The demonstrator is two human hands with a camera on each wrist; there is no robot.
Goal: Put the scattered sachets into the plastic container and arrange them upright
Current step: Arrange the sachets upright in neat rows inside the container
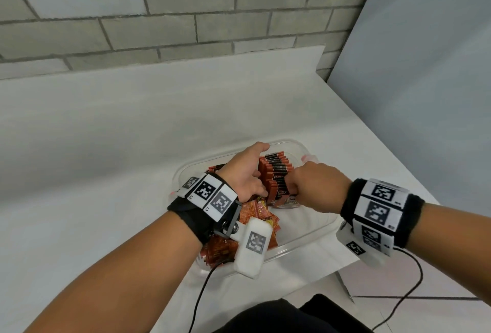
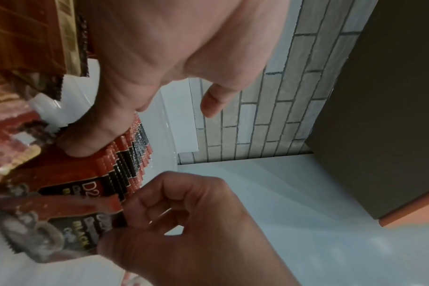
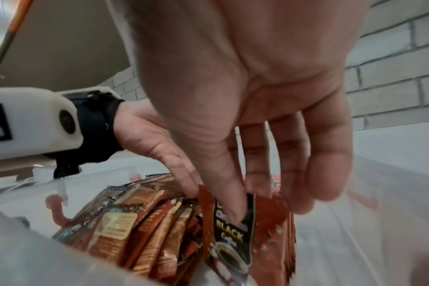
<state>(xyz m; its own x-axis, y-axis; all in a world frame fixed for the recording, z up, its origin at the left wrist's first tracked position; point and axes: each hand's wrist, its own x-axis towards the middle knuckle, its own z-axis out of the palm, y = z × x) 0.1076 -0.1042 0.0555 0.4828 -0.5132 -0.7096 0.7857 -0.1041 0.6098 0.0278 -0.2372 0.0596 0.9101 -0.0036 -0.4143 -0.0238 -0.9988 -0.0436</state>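
Right hand (image 1: 309,184) pinches one sachet (image 3: 235,228), long axis upright, at the near end of the standing row (image 1: 276,170) inside the container (image 1: 297,146). Left hand (image 1: 245,170), fingers straight, braces the row's left side. Loose sachets (image 1: 255,213) lie flat, nearer the left hand.

One plastic container (image 1: 297,144); two hands; perhaps dozens of sachets (image 1: 276,170).

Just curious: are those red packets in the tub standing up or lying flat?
Mixed: a row of sachets stands upright; loose sachets lie flat.
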